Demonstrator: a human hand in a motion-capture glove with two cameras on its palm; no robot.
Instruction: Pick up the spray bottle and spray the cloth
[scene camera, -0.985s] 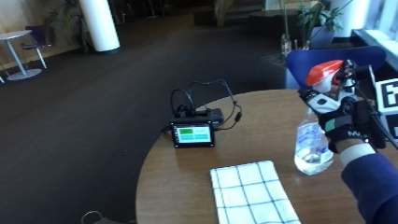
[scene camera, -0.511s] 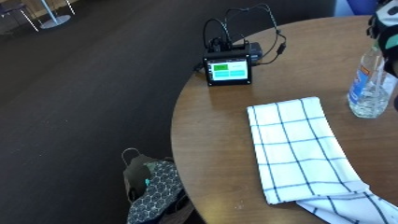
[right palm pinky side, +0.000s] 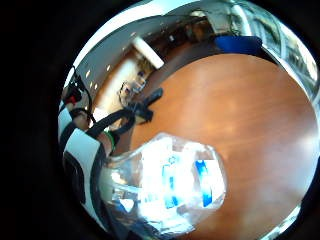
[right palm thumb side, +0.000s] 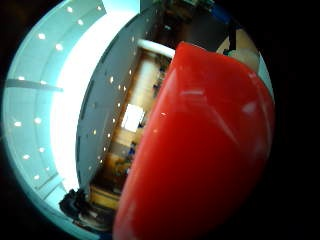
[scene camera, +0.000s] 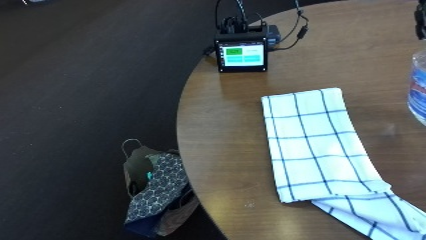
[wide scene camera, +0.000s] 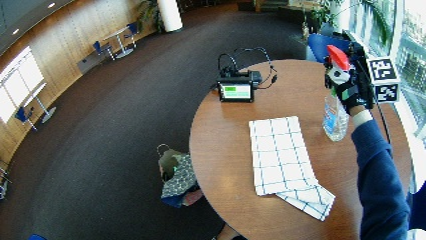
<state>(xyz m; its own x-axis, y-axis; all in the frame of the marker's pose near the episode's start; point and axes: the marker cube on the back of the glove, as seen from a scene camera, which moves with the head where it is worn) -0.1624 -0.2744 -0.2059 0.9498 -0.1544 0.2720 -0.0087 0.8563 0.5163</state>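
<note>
One hand on the bottle, cloth waiting

One gloved right hand (wide scene camera: 347, 91) is wrapped around the neck of the spray bottle (wide scene camera: 335, 107), just under its red trigger head (wide scene camera: 337, 57). The fingers curl round it, so it is holding the bottle and nothing else. I cannot tell whether the bottle's base touches the counter (scene camera: 226, 150) or hangs just above it. I judge the grip is high on the neck so that a finger can reach the trigger.

Nearest to the viewer, the cloth (scene camera: 318, 150) lies flat on the round wooden counter, white with thin dark checks, long and folded, with one corner doubled under at the near end. It is spread out, probably to give a wide target for the spray. The bottle stands just beside its far long edge, apart from it. The bottle body (right palm pinky side: 167, 187) is clear plastic with a blue and white label.

Farther back, a small device with a green screen (scene camera: 242, 53) and black cables sits near the counter's edge. On the floor beside the counter rests a patterned bag (scene camera: 154, 192).
</note>
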